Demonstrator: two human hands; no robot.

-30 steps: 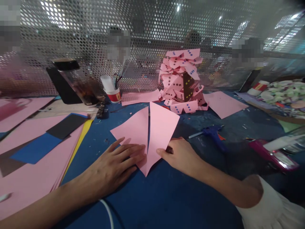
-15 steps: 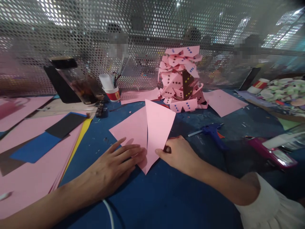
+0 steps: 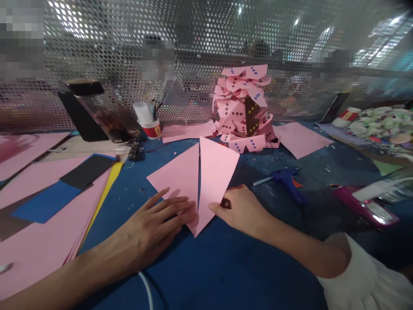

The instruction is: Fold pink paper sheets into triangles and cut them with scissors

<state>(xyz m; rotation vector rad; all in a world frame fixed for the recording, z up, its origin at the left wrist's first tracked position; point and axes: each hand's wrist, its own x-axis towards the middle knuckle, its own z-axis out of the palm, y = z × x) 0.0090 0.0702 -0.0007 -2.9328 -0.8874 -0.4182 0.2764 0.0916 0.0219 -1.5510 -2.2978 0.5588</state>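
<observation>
A pink paper sheet [image 3: 217, 165] lies on the blue table in front of me, with a slit or gap running down its middle to near the lower point. My left hand [image 3: 164, 219] rests with fingers spread on the lower left part of the sheet. On the lower right edge, my right hand [image 3: 237, 206] pinches the paper between thumb and curled fingers. Behind the sheet stands a pile of folded pink paper pieces [image 3: 237, 112] with small dark and blue squares on them.
A blue glue gun [image 3: 288, 181] and a magenta tool [image 3: 364, 204] lie at the right. Stacked pink sheets [image 3: 41, 249] with blue and black pieces are at the left. A paper cup [image 3: 151, 129] and a dark-lidded bottle [image 3: 108, 120] stand behind.
The gap between the two parts of the pink sheet is slightly wider at the top. Both hands keep nearly the same places on the paper.
</observation>
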